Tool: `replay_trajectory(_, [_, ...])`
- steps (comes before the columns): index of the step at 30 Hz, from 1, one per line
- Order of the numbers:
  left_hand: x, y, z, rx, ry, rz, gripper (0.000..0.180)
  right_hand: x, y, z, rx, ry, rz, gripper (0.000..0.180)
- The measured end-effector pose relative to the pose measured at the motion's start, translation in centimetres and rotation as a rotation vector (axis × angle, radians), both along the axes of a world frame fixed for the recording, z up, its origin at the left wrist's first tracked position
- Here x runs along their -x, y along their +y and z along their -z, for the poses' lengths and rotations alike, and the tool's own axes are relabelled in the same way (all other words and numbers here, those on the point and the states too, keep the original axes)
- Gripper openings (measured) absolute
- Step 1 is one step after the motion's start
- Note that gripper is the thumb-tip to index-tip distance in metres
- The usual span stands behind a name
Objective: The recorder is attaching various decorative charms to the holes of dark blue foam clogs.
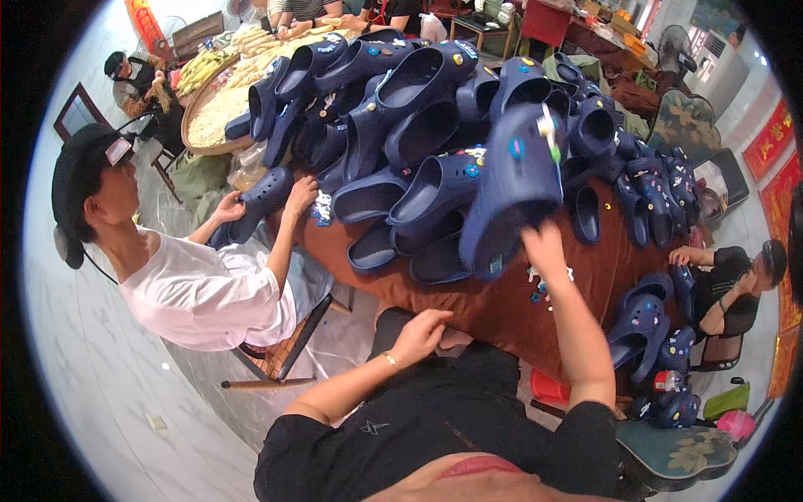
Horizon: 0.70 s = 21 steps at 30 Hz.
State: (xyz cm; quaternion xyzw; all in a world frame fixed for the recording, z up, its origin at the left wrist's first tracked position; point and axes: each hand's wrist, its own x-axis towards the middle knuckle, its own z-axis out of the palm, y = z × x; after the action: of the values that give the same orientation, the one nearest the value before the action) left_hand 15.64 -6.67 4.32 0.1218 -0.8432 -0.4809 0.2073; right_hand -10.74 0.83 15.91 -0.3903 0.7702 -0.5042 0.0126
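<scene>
Two hands work: the left hand (421,333) rests loose, grasping nothing, at the tabletop (502,305) edge; at 1 o'clock, the right hand (542,247) clenches a decorated clog (510,188). Beyond, many clogs (401,109) lie piled; loose charms (539,293) remain unfitted.

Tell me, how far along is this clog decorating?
Done: many navy clogs heaped on the brown table already carry coloured charms. In hand: the right hand lifts a charmed clog; the left hand rests at the table edge. Left: loose charms remain.
</scene>
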Motion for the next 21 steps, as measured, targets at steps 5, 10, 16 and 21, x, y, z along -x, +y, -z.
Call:
replay_trajectory(5, [-0.9, 1.1, 0.4, 0.019, -0.064, 0.099, 0.031, 2.2, -9.4, -5.8, 0.066, -0.466, 0.008, 0.041])
replay_trajectory(10, [-2.0, 0.5, 0.1, -0.055, -0.19, 0.058, 0.032, 2.5, -11.6, -1.7, -0.033, -0.235, -0.016, 0.05])
replay_trajectory(16, [-1.1, -0.3, 1.1, 0.002, -0.171, 0.087, 0.033, 2.6, -10.1, -0.8, 0.045, -0.11, -0.039, 0.051])
replay_trajectory(21, [-0.1, 0.4, 1.1, -0.043, -0.171, 0.131, 0.032, 0.7, -7.9, -0.1, 0.169, -0.202, -0.092, 0.044])
